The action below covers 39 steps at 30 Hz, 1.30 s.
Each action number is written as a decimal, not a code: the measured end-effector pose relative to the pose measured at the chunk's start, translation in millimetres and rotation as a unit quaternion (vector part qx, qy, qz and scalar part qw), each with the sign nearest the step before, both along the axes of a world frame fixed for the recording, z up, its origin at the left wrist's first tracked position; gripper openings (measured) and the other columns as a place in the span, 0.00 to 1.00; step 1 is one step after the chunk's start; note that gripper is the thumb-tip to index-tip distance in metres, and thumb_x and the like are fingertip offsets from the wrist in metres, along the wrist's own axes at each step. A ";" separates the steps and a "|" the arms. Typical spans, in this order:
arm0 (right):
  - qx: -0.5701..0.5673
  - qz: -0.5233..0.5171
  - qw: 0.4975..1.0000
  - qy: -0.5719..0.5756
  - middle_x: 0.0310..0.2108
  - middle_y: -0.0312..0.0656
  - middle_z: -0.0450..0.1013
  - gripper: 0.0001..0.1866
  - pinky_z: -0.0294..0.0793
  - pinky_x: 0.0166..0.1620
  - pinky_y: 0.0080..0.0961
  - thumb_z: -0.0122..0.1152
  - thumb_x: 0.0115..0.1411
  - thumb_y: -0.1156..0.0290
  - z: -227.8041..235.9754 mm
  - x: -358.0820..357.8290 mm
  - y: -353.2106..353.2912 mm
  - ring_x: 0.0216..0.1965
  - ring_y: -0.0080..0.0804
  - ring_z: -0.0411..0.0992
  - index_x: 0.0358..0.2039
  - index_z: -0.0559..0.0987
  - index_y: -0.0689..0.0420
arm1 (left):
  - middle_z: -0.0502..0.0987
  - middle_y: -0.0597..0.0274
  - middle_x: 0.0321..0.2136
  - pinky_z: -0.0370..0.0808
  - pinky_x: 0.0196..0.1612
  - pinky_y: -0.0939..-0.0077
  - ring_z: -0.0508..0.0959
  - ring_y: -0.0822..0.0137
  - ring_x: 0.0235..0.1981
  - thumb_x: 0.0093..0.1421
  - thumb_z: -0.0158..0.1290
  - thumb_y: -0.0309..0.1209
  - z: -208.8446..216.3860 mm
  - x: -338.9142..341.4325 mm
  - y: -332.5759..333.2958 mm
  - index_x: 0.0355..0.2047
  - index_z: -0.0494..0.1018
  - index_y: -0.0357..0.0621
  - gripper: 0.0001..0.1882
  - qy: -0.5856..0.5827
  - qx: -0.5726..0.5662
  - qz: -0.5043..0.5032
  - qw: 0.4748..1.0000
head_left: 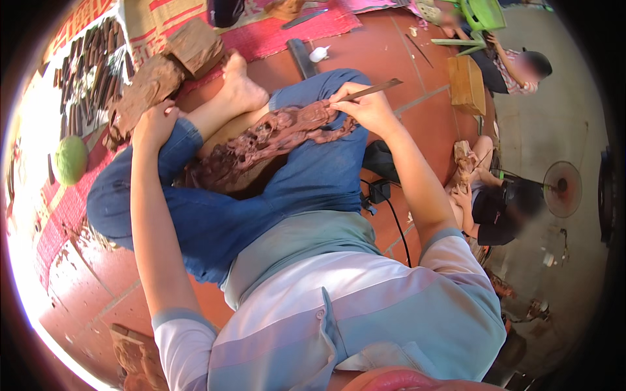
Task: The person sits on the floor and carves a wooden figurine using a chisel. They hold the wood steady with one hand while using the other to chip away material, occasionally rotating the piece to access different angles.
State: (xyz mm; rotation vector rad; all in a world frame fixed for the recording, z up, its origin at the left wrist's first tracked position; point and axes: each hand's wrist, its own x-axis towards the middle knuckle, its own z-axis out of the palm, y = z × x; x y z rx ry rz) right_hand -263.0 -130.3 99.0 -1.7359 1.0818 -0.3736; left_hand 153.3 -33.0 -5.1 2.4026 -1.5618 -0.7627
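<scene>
On a tiled floor (375, 49), a carving (280, 133) lies across a lap (319, 176); the right hand (368, 111) clamps a tool (375, 90); the left hand (154, 129) is beside wood (149, 85), grip unclear.

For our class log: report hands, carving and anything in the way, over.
Left hand on leg; right hand gripping slim tool. Carving in lap. Wood lump beside left hand, not over carving.

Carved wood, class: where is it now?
In the head view, the carved wood lies slantwise over the blue jeans, left of centre, its upper-right end by the right hand.
</scene>
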 end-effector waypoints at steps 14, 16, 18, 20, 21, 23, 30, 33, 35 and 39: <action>-0.049 0.127 0.981 0.135 0.29 0.37 0.77 0.03 0.74 0.41 0.25 0.63 0.53 0.79 9.1 14.6 -4.7 0.35 0.23 0.75 0.28 0.78 0.62 | 0.77 0.51 0.48 0.70 0.55 0.59 0.75 0.52 0.52 0.59 0.48 0.48 8.3 -8.6 -5.2 0.52 0.74 0.58 0.23 0.005 0.041 0.009 0.999; 0.045 0.049 0.996 0.055 0.29 0.37 0.78 0.03 0.74 0.41 0.25 0.63 0.53 0.79 1.1 8.9 -20.2 0.34 0.22 0.75 0.28 0.78 0.62 | 0.77 0.52 0.48 0.70 0.55 0.59 0.75 0.52 0.52 0.59 0.48 0.48 8.7 -8.5 -5.1 0.52 0.74 0.58 0.23 0.007 0.038 0.008 0.999; -0.011 0.076 0.996 0.045 0.25 0.41 0.78 0.04 0.74 0.34 0.25 0.63 0.52 0.77 -1.5 9.8 -16.2 0.31 0.27 0.77 0.29 0.79 0.61 | 0.77 0.52 0.48 0.70 0.55 0.59 0.75 0.52 0.52 0.59 0.48 0.48 5.9 -5.3 -3.6 0.52 0.74 0.59 0.23 0.008 0.038 0.003 0.999; -0.098 0.136 0.983 0.080 0.24 0.41 0.77 0.03 0.74 0.33 0.24 0.63 0.53 0.78 -2.7 14.6 -2.9 0.29 0.25 0.76 0.29 0.79 0.62 | 0.77 0.52 0.48 0.70 0.55 0.59 0.75 0.53 0.52 0.59 0.48 0.48 4.8 -5.7 -4.6 0.52 0.74 0.59 0.22 0.004 0.043 0.011 0.999; -0.149 0.162 0.968 0.119 0.24 0.40 0.77 0.02 0.74 0.32 0.23 0.62 0.53 0.79 -0.7 18.3 0.5 0.28 0.24 0.76 0.29 0.79 0.61 | 0.77 0.52 0.48 0.70 0.55 0.59 0.75 0.53 0.52 0.59 0.48 0.48 4.6 -5.7 -4.9 0.52 0.74 0.59 0.22 0.002 0.045 0.014 0.999; -0.017 0.098 0.991 0.094 0.24 0.39 0.77 0.02 0.74 0.33 0.24 0.63 0.53 0.78 0.8 16.9 -8.1 0.28 0.23 0.75 0.29 0.80 0.60 | 0.77 0.52 0.48 0.70 0.55 0.59 0.75 0.53 0.52 0.59 0.48 0.48 5.9 -7.1 -4.9 0.52 0.75 0.59 0.22 0.004 0.043 0.016 0.999; -0.010 0.097 0.993 0.059 0.24 0.38 0.76 0.02 0.73 0.32 0.24 0.62 0.54 0.78 -0.2 13.4 -12.3 0.27 0.23 0.74 0.29 0.77 0.60 | 0.77 0.53 0.48 0.71 0.54 0.59 0.76 0.53 0.51 0.59 0.48 0.47 1.8 -4.5 -3.2 0.52 0.75 0.60 0.22 0.001 0.031 0.013 0.999; -0.100 0.166 0.974 0.119 0.24 0.37 0.75 0.02 0.72 0.33 0.23 0.62 0.54 0.79 5.0 21.5 -6.5 0.28 0.23 0.73 0.28 0.77 0.62 | 0.77 0.53 0.47 0.71 0.53 0.59 0.76 0.53 0.51 0.59 0.48 0.47 7.8 -7.6 -4.1 0.51 0.75 0.60 0.21 -0.003 0.037 0.011 0.999; -0.039 0.150 0.979 0.129 0.24 0.38 0.75 0.03 0.73 0.33 0.23 0.62 0.53 0.78 10.6 25.8 -12.7 0.28 0.23 0.73 0.28 0.77 0.63 | 0.78 0.54 0.47 0.71 0.53 0.60 0.76 0.53 0.51 0.59 0.48 0.47 6.8 -6.8 -4.1 0.51 0.75 0.60 0.21 -0.004 0.038 0.011 0.999; -0.014 0.139 0.983 0.119 0.24 0.38 0.75 0.03 0.73 0.34 0.23 0.62 0.53 0.78 11.2 23.2 -24.8 0.29 0.23 0.73 0.29 0.77 0.63 | 0.78 0.55 0.47 0.71 0.53 0.60 0.76 0.53 0.50 0.59 0.49 0.47 7.8 -9.2 -3.5 0.51 0.75 0.60 0.21 -0.006 0.035 0.014 0.999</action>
